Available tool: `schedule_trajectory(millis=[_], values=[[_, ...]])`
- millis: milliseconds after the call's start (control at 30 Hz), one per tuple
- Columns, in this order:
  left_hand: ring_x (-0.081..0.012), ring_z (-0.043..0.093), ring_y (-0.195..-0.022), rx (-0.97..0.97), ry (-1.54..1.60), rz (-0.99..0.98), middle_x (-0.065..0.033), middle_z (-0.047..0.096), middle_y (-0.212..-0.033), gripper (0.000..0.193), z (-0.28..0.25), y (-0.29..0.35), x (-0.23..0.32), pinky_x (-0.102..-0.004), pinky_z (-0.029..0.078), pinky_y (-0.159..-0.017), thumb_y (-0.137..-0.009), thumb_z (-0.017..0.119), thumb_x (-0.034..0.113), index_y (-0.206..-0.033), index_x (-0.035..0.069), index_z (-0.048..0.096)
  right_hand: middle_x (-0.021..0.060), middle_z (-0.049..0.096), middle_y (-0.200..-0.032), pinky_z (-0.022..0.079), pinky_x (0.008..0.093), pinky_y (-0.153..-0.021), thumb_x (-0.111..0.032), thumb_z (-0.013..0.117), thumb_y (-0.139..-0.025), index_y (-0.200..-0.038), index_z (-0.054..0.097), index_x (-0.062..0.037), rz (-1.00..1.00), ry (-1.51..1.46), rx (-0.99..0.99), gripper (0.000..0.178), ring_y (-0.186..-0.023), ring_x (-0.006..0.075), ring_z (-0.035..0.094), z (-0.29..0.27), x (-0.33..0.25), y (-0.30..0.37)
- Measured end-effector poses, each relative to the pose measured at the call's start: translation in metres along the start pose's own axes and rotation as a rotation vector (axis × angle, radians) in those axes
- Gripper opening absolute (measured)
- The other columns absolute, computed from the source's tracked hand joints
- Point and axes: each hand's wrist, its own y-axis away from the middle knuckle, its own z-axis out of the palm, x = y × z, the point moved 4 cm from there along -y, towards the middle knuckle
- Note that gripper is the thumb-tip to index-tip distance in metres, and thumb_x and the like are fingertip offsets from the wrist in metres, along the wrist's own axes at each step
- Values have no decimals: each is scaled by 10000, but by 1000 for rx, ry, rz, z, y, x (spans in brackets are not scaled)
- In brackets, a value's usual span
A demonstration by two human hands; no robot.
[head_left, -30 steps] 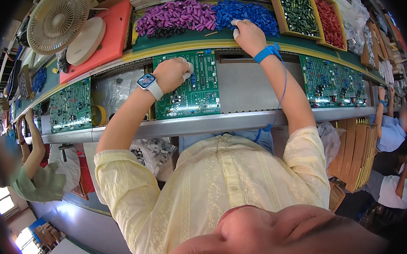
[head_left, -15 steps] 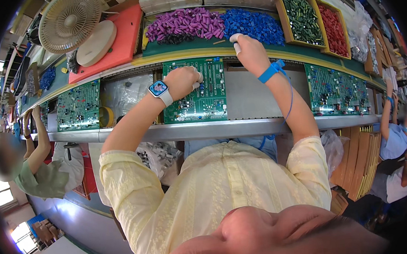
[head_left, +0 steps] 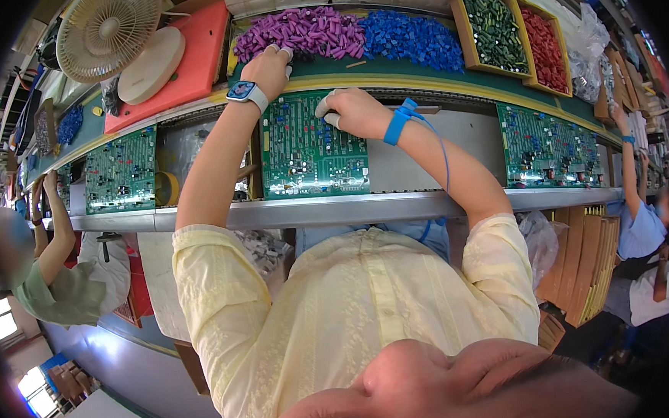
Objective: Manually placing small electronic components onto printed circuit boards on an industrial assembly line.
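Left hand [head_left: 266, 69] has moved up to the purple parts [head_left: 301, 33], fingers curled into them; right hand [head_left: 351, 112] has dropped onto the circuit board [head_left: 300, 153], fingers pinched, contents not discernible

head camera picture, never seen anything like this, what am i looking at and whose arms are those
This is one view, taken by a wide fisheye camera worn on a person's head and looking down, so straight edges bend. The yellow-sleeved arms belong to that person.

The left hand, with a white-strapped wristwatch, reaches up into a heap of small purple parts. Whether it has gripped any cannot be seen. The right hand, with a blue wrist strap and cord, rests its fingers on the top edge of a green circuit board lying on a long workbench with a metal front rail.

Nearby lie small blue parts, bins of green parts and red parts, more green boards and a white fan. Other people work at both sides.
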Motion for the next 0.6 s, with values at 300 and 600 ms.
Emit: schedule_trajectory(millis=[300, 600], values=[[-336, 578, -879, 2, 126, -22, -154, 581, -956, 186, 6, 3, 2, -418, 472, -751, -798, 536, 102, -974, 60, 581, 122, 644, -854, 477, 412, -746, -82, 594, -726, -869, 663, -64, 6, 62, -95, 160, -828, 296, 605, 8, -2, -7], [-311, 569, -836, 179, 409, 74, -142, 599, -876, 149, -26, 50, 19, -373, 457, -742, -810, 585, 119, -932, 34, 596, 113, 647, -847, 475, 415, -732, -84, 603, -724, -862, 664, -78, 30, 43, -94, 150, -820, 295, 607, 9, -3, -4]])
